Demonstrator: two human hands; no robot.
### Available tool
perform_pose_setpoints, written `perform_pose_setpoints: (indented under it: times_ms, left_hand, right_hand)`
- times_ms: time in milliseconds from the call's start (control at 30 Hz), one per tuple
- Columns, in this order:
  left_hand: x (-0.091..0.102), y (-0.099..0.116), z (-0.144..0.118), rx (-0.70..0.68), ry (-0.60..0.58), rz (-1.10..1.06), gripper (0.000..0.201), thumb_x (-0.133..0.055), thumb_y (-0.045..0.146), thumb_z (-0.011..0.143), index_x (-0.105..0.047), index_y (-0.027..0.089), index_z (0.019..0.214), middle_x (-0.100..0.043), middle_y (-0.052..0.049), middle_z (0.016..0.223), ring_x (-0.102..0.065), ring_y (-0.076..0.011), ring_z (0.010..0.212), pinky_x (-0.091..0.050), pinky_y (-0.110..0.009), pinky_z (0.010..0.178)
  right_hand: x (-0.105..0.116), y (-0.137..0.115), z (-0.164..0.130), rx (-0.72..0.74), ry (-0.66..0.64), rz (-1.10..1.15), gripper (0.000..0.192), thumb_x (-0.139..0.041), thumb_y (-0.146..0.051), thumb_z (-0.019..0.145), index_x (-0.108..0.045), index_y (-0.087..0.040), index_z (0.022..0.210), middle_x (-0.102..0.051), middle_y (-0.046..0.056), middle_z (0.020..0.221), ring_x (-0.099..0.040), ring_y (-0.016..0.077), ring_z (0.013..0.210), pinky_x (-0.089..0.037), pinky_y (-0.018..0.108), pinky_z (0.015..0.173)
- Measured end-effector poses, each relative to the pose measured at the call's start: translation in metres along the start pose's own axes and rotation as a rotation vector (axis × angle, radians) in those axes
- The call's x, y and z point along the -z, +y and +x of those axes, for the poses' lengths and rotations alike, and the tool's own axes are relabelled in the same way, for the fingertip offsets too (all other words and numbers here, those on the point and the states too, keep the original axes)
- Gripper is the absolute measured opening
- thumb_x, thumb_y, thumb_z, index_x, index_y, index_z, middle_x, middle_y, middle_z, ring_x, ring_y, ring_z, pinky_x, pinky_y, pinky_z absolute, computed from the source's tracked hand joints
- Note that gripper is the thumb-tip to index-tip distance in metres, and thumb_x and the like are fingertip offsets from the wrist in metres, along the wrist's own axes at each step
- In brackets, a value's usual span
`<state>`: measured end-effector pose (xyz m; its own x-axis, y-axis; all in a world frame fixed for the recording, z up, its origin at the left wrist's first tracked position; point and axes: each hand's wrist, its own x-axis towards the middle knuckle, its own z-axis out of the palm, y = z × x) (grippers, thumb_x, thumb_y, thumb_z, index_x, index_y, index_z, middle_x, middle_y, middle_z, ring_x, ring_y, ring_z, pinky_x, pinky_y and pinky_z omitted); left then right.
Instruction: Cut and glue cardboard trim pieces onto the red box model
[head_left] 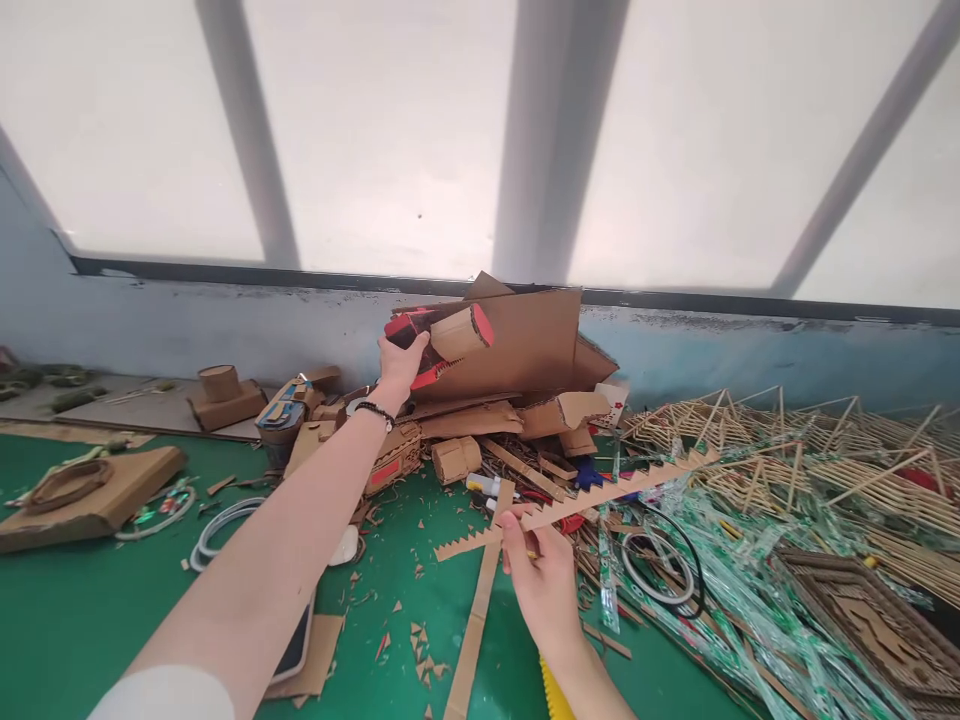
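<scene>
My left hand (405, 362) reaches far forward, fingers closed on a cardboard model (452, 335) with a tube, a red end and dark red-edged parts. Part of that model is hidden by the hand. Pinched in my right hand (541, 570) is a long cardboard strip (622, 487) cut with zigzag teeth along its upper edge. It slants up to the right above the table. A second, plain-edged cardboard strip (474, 640) passes under the toothed one. Small triangular cardboard scraps (424, 660) are scattered on the green table (390, 590).
Cardboard sheets (525, 340) lean on the wall at the back. Wooden-stick frames (795, 450) and green-printed plastic strips (750, 570) pile up at right. At left lie a flat cardboard box (135, 490) and a coiled cable (217, 530). A phone (298, 640) is partly under my left forearm.
</scene>
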<state>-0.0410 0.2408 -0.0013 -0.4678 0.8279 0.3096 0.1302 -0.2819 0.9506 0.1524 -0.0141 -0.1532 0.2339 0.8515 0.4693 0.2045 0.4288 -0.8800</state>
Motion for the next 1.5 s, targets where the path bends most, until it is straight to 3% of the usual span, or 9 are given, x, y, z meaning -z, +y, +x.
perform_pose_setpoints:
  times_ms: [500,633,700,800,967,1100,1333,1400,1500]
  left_hand:
    - [0.043,-0.024,-0.095,0.031,-0.115,-0.082,0.049,-0.086,0.043,0.085,-0.059,0.023,0.12,-0.073,-0.012,0.127,-0.073,-0.0247,0.11,-0.061,-0.041,0.098]
    - [0.062,-0.027,-0.129,0.016,-0.161,-0.093,0.055,-0.088,0.046,0.083,-0.059,0.026,0.125,-0.073,-0.01,0.128,-0.072,-0.0254,0.115,-0.058,-0.044,0.106]
    - [0.07,-0.028,-0.148,0.007,-0.185,-0.09,0.062,-0.089,0.046,0.081,-0.057,0.028,0.132,-0.072,-0.01,0.132,-0.07,-0.0267,0.122,-0.054,-0.045,0.111]
    - [0.08,-0.033,-0.175,-0.008,-0.256,-0.048,0.069,-0.086,0.048,0.084,-0.052,0.031,0.141,-0.067,-0.01,0.14,-0.066,-0.0284,0.129,-0.052,-0.046,0.114]
    - [0.098,-0.045,-0.202,-0.022,-0.28,-0.082,0.078,-0.081,0.062,0.086,-0.049,0.03,0.149,-0.062,-0.012,0.148,-0.061,-0.0322,0.137,-0.051,-0.045,0.115]
    - [0.117,-0.038,-0.209,-0.163,-0.415,-0.124,0.055,-0.052,0.065,0.104,-0.059,0.038,0.151,-0.061,-0.006,0.156,-0.056,-0.0317,0.147,-0.049,-0.045,0.12]
    - [0.124,-0.032,-0.207,-0.82,-0.451,0.085,0.049,-0.055,0.019,0.107,-0.063,0.047,0.146,-0.069,-0.003,0.143,-0.059,-0.026,0.143,-0.05,-0.048,0.12]
    - [0.122,-0.035,-0.207,-0.778,-0.4,0.081,0.056,-0.064,0.022,0.103,-0.056,0.049,0.152,-0.058,-0.004,0.157,-0.052,-0.0276,0.151,-0.048,-0.048,0.123]
    - [0.122,-0.038,-0.205,-0.446,-0.376,-0.013,0.089,-0.083,0.037,0.092,-0.034,0.049,0.165,-0.037,-0.005,0.174,-0.036,-0.0315,0.162,-0.041,-0.051,0.129]
  right_hand:
    - [0.005,-0.003,0.002,-0.162,0.044,0.049,0.042,-0.062,-0.062,0.1,-0.073,-0.022,0.091,-0.06,0.001,0.067,-0.059,0.0184,0.058,-0.052,0.029,0.055]
    - [0.009,-0.008,0.011,-0.099,0.112,0.111,0.042,-0.067,-0.064,0.097,-0.079,-0.024,0.089,-0.073,0.012,0.114,-0.072,0.0287,0.105,-0.063,0.041,0.089]
    - [0.011,-0.005,0.015,-0.11,0.07,0.181,0.043,-0.068,-0.065,0.095,-0.084,-0.025,0.095,-0.06,0.013,0.151,-0.063,0.0352,0.134,-0.059,0.048,0.106]
    - [0.013,0.004,0.015,-0.178,0.028,0.284,0.042,-0.071,-0.065,0.094,-0.086,-0.028,0.108,-0.046,0.009,0.167,-0.05,0.0374,0.15,-0.058,0.049,0.112]
    - [0.015,0.009,0.01,-0.213,0.035,0.382,0.041,-0.075,-0.061,0.093,-0.085,-0.029,0.115,-0.049,0.009,0.168,-0.055,0.0369,0.147,-0.058,0.049,0.112]
    - [0.018,-0.001,0.017,-0.217,0.181,0.522,0.037,-0.072,-0.06,0.095,-0.08,-0.036,0.122,-0.049,0.001,0.168,-0.061,0.0296,0.14,-0.063,0.042,0.103]
    - [0.024,-0.01,0.029,-0.373,0.233,0.742,0.034,-0.073,-0.057,0.095,-0.075,-0.043,0.125,-0.069,-0.001,0.14,-0.076,0.0208,0.096,-0.067,0.041,0.084]
    - [0.024,-0.009,0.027,-0.42,0.226,0.747,0.035,-0.073,-0.057,0.095,-0.074,-0.042,0.127,-0.073,-0.001,0.131,-0.076,0.0192,0.087,-0.066,0.038,0.08]
    - [0.024,-0.005,0.026,-0.481,0.172,0.733,0.039,-0.072,-0.058,0.095,-0.073,-0.041,0.13,-0.076,0.0,0.126,-0.076,0.021,0.081,-0.065,0.039,0.075]
